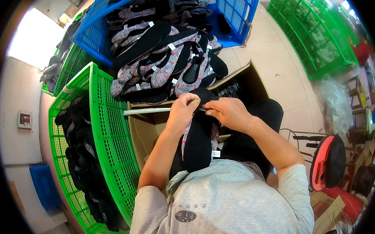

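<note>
A fabric slipper [198, 143] with a black sole and grey floral trim lies lengthwise in front of my body, a small white tag at its side. My left hand [182, 112] pinches its far end from the left, thumb and fingers pressed together. From the right my right hand [228, 112] is closed on the same end, fingertips close to the left ones. Whatever small detail lies between the fingertips is too small to make out. Just beyond my hands rises a heap of similar floral slippers [161, 72] with black soles and white tags.
A blue plastic crate [233, 16] holds more slippers at the back. On the left stands a green crate [114, 148] with dark slippers. Below my hands is an open cardboard box [258, 79] with a pale rod [146, 112] across it. A red-and-black stool [319, 164] stands at right.
</note>
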Available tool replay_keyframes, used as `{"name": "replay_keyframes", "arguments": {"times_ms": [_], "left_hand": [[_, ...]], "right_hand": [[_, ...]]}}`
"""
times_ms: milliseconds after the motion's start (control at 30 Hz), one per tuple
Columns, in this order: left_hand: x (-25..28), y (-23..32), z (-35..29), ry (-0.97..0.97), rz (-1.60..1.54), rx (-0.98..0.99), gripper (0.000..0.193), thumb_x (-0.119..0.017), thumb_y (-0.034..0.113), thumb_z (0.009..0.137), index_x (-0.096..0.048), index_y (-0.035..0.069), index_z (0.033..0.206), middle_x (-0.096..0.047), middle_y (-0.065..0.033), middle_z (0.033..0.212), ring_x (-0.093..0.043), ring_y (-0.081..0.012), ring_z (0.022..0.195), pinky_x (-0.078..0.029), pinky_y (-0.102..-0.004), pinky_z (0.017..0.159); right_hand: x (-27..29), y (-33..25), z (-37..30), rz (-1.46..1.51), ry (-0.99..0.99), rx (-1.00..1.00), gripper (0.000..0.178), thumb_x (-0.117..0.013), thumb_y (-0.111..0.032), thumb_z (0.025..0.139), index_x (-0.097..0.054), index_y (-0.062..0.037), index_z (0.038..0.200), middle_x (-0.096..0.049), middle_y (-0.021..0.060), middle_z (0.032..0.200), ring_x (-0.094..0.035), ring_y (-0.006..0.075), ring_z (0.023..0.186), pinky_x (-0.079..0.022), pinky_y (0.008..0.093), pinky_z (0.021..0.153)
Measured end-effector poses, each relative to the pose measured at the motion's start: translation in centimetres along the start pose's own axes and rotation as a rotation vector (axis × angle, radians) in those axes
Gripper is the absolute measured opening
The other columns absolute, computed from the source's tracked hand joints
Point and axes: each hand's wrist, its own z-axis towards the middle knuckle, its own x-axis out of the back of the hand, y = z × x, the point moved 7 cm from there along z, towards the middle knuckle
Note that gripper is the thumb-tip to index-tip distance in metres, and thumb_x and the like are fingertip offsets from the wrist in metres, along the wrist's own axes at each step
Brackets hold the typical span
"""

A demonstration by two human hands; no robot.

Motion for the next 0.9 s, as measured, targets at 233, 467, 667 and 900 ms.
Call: {"name": "replay_keyframes", "arguments": {"times_ms": [233,467,667,900], "left_hand": [[-3.7,6.6,-1.5,0.08,0.488,-0.592,0.009,-0.072,0.009,0.087,-0.066,0.003,0.087,-0.063,-0.0054,0.081,-0.06,-0.0192,0.076,-0.047,-0.032,0.072],[-8.9,7.5,-2.1,0.054,0.629,-0.772,0.013,-0.076,0.005,0.075,-0.068,0.007,0.086,-0.066,-0.0056,0.078,-0.063,-0.0271,0.078,-0.049,-0.0392,0.072],[-9.7,6.4,-2.2,-0.015,0.695,-0.563,0.014,-0.078,0.01,0.078,-0.066,0.006,0.084,-0.063,-0.0048,0.077,-0.062,-0.0233,0.079,-0.047,-0.0348,0.073],[-9.6,7.5,-3.8,0.025,0.497,-0.784,0.012,-0.078,0.007,0.077,-0.067,0.005,0.077,-0.061,-0.0065,0.081,-0.059,-0.0238,0.08,-0.045,-0.035,0.072]], "right_hand": [[-2.2,5.2,-5.6,0.959,0.393,-0.177,0.037,-0.065,-0.016,0.095,-0.059,-0.0028,0.129,-0.068,0.008,0.111,-0.056,0.0094,0.076,-0.044,0.0243,0.065],[-3.7,7.3,-10.1,1.428,0.597,-0.426,0.039,-0.069,-0.014,0.093,-0.057,-0.0051,0.129,-0.069,0.0026,0.1,-0.04,0.0013,0.058,-0.029,0.0167,0.049],[-2.3,7.7,-10.2,1.447,0.629,-0.426,0.029,-0.06,-0.009,0.096,-0.059,-0.0038,0.124,-0.066,0.0041,0.089,-0.039,0.004,0.053,-0.027,0.0197,0.046],[-1.4,5.7,-9.4,1.511,0.536,-0.335,0.023,-0.06,-0.01,0.098,-0.062,-0.0048,0.12,-0.068,0.003,0.092,-0.041,0.0008,0.057,-0.03,0.0169,0.048]]}}
